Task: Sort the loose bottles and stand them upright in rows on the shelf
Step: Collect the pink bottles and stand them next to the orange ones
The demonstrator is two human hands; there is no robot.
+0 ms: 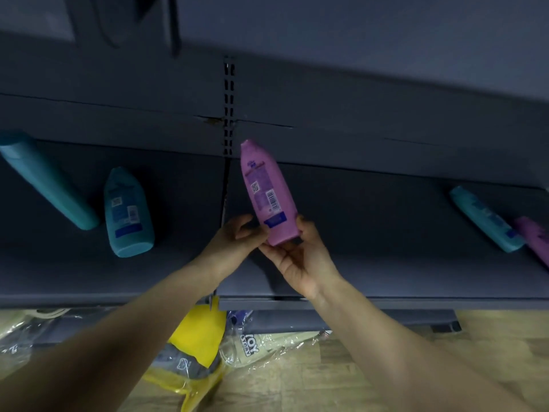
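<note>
Hands (237, 233) (300, 254) grip purple bottle (267, 188) above shelf (356, 233).

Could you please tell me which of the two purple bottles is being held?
The middle purple bottle: both the left hand and right hand grip its base, while the right purple bottle sits on the shelf untouched.

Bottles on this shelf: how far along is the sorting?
Early, it seems. At left a tall teal bottle and a wide teal bottle sit together. Left hand and right hand hold the pink bottle. At far right a slim teal bottle and a purple bottle look unsorted.
</note>
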